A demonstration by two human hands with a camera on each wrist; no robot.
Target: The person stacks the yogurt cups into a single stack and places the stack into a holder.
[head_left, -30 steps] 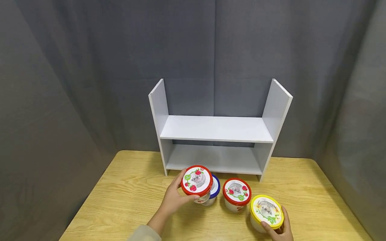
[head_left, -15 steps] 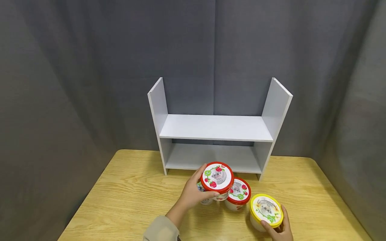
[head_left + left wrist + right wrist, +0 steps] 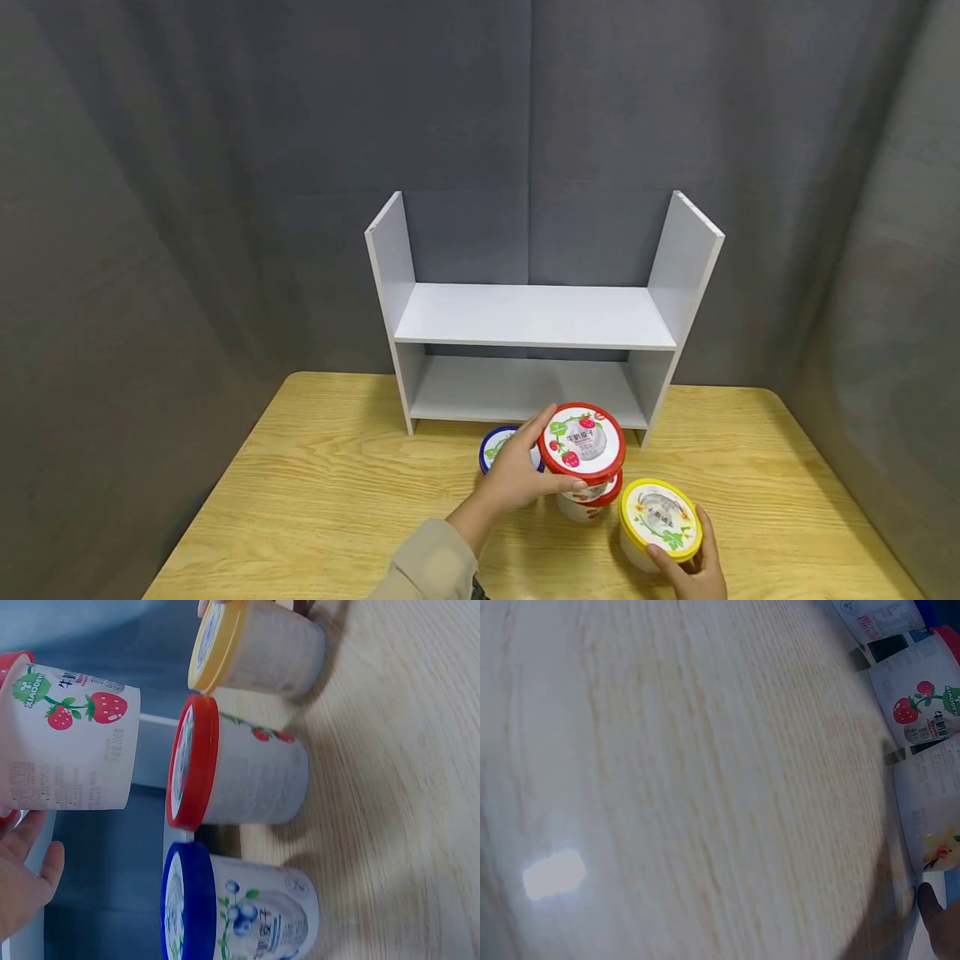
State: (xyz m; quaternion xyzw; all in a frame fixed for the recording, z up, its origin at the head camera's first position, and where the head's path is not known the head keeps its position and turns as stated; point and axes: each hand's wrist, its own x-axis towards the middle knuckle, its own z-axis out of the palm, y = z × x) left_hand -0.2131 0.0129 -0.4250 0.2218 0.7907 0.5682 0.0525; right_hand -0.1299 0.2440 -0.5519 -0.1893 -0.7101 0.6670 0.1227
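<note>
In the head view my left hand (image 3: 519, 473) grips a white strawberry yogurt tub with a red lid (image 3: 582, 443) and holds it up off the table. Directly beneath is a second red-lidded strawberry tub (image 3: 255, 769), standing on the table; the left wrist view shows a small gap between the two. My right hand (image 3: 696, 560) holds a yellow-lidded tub (image 3: 662, 523) at its side, its base on the table. Left of the lower red tub stands a blueberry tub with a blue lid (image 3: 259, 911), partly hidden by my left hand in the head view.
A white two-tier shelf (image 3: 536, 317) stands at the back of the wooden table (image 3: 315, 483), just behind the tubs. Grey curtains (image 3: 465, 100) hang behind and on both sides.
My left hand has carried the red-lidded tub to the right, from in front of the blue-lidded tub to above the other red-lidded one. The right hand stays on the yellow-lidded tub.
</note>
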